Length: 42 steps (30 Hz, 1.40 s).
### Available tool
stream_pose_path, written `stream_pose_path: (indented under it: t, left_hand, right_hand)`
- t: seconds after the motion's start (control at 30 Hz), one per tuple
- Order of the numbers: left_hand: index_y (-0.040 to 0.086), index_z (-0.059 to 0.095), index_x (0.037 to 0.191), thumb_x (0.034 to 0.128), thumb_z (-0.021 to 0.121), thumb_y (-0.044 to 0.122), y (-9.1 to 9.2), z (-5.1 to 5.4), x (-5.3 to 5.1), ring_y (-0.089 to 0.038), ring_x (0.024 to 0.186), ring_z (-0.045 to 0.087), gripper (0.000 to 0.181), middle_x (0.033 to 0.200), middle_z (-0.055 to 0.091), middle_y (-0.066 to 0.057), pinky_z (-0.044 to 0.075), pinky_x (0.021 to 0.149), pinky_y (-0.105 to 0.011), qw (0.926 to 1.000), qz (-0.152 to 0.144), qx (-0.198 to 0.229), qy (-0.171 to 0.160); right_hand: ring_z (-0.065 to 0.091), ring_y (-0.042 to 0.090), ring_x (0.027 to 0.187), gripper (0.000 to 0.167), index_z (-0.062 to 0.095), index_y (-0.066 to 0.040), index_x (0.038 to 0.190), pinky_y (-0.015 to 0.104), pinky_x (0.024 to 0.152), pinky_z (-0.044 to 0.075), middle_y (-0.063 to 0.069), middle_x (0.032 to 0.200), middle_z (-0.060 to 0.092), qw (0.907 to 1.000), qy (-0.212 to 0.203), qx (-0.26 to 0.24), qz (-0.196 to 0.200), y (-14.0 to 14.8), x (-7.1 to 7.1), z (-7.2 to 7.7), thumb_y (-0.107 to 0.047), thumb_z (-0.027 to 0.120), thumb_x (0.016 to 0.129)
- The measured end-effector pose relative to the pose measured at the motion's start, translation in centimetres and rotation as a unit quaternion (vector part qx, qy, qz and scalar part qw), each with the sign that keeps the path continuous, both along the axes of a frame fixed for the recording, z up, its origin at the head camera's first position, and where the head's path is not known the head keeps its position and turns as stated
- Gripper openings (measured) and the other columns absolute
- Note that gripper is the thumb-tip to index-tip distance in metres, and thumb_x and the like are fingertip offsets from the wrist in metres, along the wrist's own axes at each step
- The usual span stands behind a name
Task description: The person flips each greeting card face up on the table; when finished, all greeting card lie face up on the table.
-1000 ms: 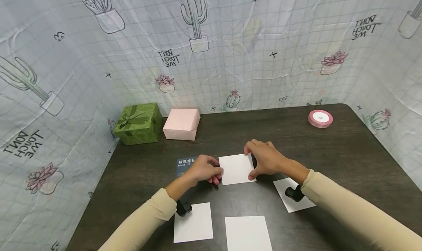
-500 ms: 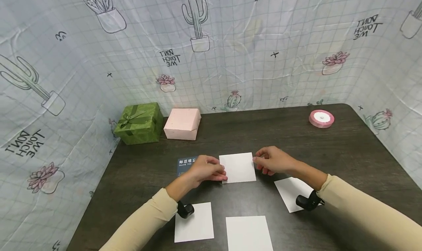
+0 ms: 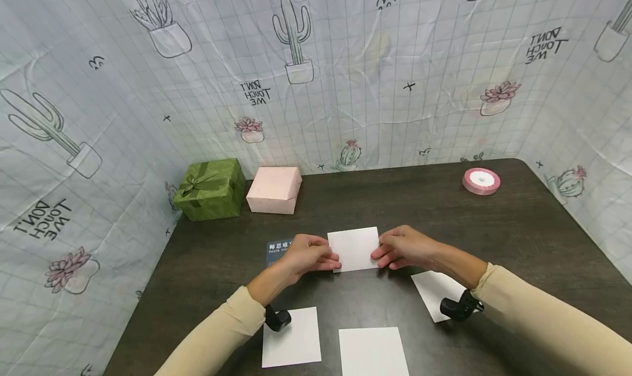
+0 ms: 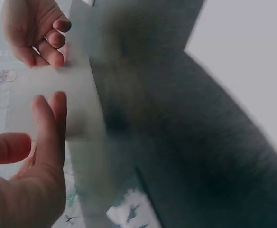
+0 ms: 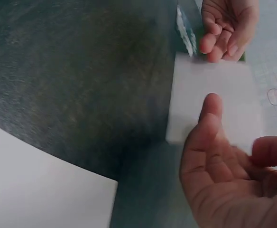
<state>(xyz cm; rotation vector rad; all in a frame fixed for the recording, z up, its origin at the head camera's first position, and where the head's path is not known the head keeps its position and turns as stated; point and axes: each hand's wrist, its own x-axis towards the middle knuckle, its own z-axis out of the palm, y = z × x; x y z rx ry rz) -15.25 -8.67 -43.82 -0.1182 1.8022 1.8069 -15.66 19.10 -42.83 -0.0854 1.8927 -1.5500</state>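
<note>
A white square paper is held between my two hands in the middle of the head view. My left hand pinches its left edge. At the opposite edge, my right hand grips the sheet between thumb and fingers. The paper looks lifted and tilted in the right wrist view, slightly blurred. Partly covered by the left hand lies a dark blue card with white print. Three more white squares lie nearer: a left one, a middle one and a right one, partly hidden by the wrist camera.
A green gift box with a bow and a pink box stand at the back left of the dark table. A pink ribbon roll lies back right. Patterned cloth surrounds the table's back and sides.
My right hand let go of the paper's right edge, drew back a little, then took hold of that edge again. The left hand moved slightly right onto the left edge.
</note>
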Motion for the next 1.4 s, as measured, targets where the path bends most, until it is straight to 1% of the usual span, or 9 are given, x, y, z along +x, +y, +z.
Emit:
stream_pose_path:
  t: [0.17,0.3,0.4,0.5,0.63,0.93,1.13,1.27,1.4]
  left_hand:
    - [-0.008,0.061,0.121,0.1014,0.053,0.008,-0.3,1.3,-0.4,-0.025,0.086,0.075,0.027,0.113,0.067,-0.032,0.058,0.082,-0.037,0.9975,0.01,0.036,0.06]
    - [-0.004,0.067,0.116,0.0998,0.06,0.018,-0.6,1.6,-0.6,-0.025,0.083,0.075,0.028,0.108,0.07,-0.029,0.059,0.08,-0.04,0.9914,-0.015,-0.003,0.13]
    - [0.002,0.07,0.112,0.0964,0.066,0.019,-0.6,1.0,-0.3,-0.024,0.077,0.074,0.023,0.098,0.074,-0.021,0.06,0.07,-0.039,0.9762,-0.057,-0.086,0.191]
    - [0.005,0.071,0.108,0.0943,0.068,0.017,-0.3,0.0,0.0,-0.022,0.07,0.073,0.019,0.085,0.076,-0.011,0.056,0.057,-0.034,0.9464,-0.098,-0.175,0.253]
    - [0.004,0.071,0.107,0.092,0.071,0.015,0.4,-1.3,0.2,-0.014,0.059,0.069,0.019,0.073,0.074,-0.002,0.05,0.051,-0.026,0.909,-0.123,-0.249,0.311]
    - [0.007,0.074,0.098,0.0865,0.076,0.015,1.6,-1.5,0.2,-0.017,0.08,0.062,0.014,0.067,0.067,0.004,0.048,0.065,-0.027,0.8628,-0.106,-0.346,0.353]
    - [0.006,0.075,0.094,0.0853,0.077,0.015,1.9,-1.6,0.2,-0.006,0.056,0.056,0.012,0.063,0.063,0.004,0.044,0.052,-0.022,0.837,-0.114,-0.371,0.386]
    - [0.008,0.075,0.091,0.0866,0.076,0.016,1.9,-1.7,0.3,-0.002,0.054,0.052,0.009,0.061,0.062,0.006,0.043,0.051,-0.021,0.8279,-0.119,-0.381,0.394]
    - [0.01,0.076,0.09,0.0882,0.074,0.015,1.5,-1.5,0.3,-0.002,0.057,0.055,0.006,0.066,0.066,0.005,0.045,0.054,-0.021,0.8354,-0.111,-0.357,0.403]
  right_hand:
    - [0.07,0.014,0.086,0.053,0.05,0.008,0.133,0.031,0.074,0.055,0.014,0.109,0.073,0.9984,0.048,-0.011,-0.029,0.4,-0.5,1.1,-0.038,0.043,0.106]
    - [0.066,0.016,0.081,0.048,0.065,-0.002,0.123,0.033,0.071,0.054,0.011,0.102,0.073,0.9866,0.154,0.048,-0.023,0.4,-0.7,1.0,-0.044,0.055,0.1]
    - [0.063,0.013,0.076,0.029,0.071,-0.008,0.115,0.03,0.067,0.053,0.004,0.094,0.073,0.955,0.272,0.115,0.027,0.3,-0.6,0.2,-0.03,0.063,0.098]
    - [0.06,0.005,0.07,0.02,0.072,-0.01,0.112,0.026,0.062,0.05,-0.005,0.089,0.072,0.9061,0.383,0.164,0.077,0.2,-0.6,-0.9,-0.02,0.066,0.096]
    - [0.05,-0.001,0.059,0.021,0.072,-0.009,0.114,0.022,0.056,0.044,-0.01,0.076,0.067,0.8728,0.432,0.196,0.117,0.0,-0.5,-2.1,-0.018,0.067,0.095]
    - [0.041,0.0,0.052,0.024,0.071,-0.011,0.116,0.021,0.05,0.035,-0.015,0.063,0.052,0.8439,0.455,0.248,0.138,-0.6,-0.7,-3.0,-0.02,0.067,0.095]
    - [0.044,-0.001,0.056,0.024,0.072,-0.012,0.116,0.021,0.051,0.037,-0.014,0.068,0.056,0.823,0.475,0.275,0.145,-0.8,-0.6,-3.1,-0.02,0.068,0.094]
    - [0.051,-0.002,0.061,0.026,0.071,-0.012,0.118,0.022,0.054,0.042,-0.012,0.075,0.063,0.8224,0.474,0.279,0.145,-0.8,-0.5,-2.9,-0.022,0.068,0.094]
    - [0.055,0.0,0.065,0.028,0.07,-0.008,0.118,0.024,0.058,0.046,-0.01,0.08,0.066,0.8363,0.469,0.256,0.122,-0.1,-0.3,-2.0,-0.022,0.069,0.093]
